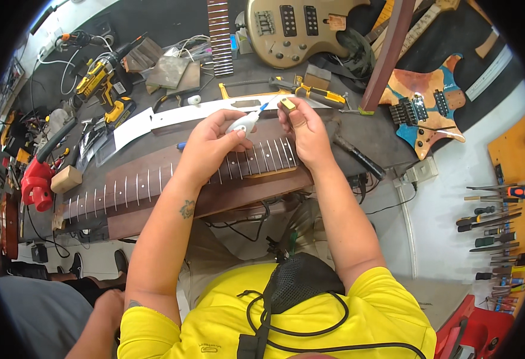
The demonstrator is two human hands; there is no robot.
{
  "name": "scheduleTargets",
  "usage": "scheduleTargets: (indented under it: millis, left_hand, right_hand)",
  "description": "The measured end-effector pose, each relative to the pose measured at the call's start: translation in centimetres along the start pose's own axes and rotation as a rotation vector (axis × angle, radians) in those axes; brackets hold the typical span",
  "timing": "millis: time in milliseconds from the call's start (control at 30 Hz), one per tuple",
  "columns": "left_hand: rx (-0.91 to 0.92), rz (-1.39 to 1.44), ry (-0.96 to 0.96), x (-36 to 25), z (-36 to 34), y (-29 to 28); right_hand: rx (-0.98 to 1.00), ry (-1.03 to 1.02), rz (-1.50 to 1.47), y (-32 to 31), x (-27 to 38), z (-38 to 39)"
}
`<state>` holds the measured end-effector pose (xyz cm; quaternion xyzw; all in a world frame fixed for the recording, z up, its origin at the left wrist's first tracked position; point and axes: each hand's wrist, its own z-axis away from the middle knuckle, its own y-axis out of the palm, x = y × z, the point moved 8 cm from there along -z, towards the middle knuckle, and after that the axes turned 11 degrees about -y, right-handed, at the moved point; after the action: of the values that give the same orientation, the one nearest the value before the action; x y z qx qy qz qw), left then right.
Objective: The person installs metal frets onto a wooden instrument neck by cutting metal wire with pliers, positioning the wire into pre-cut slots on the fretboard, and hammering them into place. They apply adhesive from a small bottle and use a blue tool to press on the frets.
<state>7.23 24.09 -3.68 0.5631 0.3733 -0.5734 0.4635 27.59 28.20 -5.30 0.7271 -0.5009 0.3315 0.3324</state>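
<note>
My left hand grips a small white squeeze bottle, whose blue tip points up and to the right. Pinched between the fingers of my right hand is a small yellow block. The bottle's tip is close to this block; whether they touch I cannot tell. Below both hands a dark fretted guitar neck lies across a brown wooden board at the bench's near edge. My left forearm covers part of the frets.
A hammer lies right of my right hand. Beyond are a yellow-handled cutter, a gold bass body and a colourful guitar body. Leftward are a yellow drill and red power tool. Another person's arm shows lower left.
</note>
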Motion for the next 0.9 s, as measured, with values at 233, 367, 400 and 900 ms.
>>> scheduleTargets:
  millis: [233, 367, 400, 900]
  left_hand:
    - [0.002, -0.052, -0.027, -0.26, 0.21, 0.18]
    - [-0.014, -0.069, -0.005, -0.32, 0.14, 0.12]
    - [-0.02, -0.072, -0.014, -0.24, 0.12, 0.08]
    - [-0.04, -0.109, -0.042, -0.37, 0.18, 0.28]
  right_hand:
    - [0.014, 0.011, -0.021, 0.54, -0.2, 0.17]
    - [0.0, 0.022, -0.025, 0.31, -0.45, 0.12]
    - [-0.003, 0.029, -0.033, 0.24, -0.54, 0.16]
    - [0.005, 0.022, -0.079, -0.05, -0.65, 0.15]
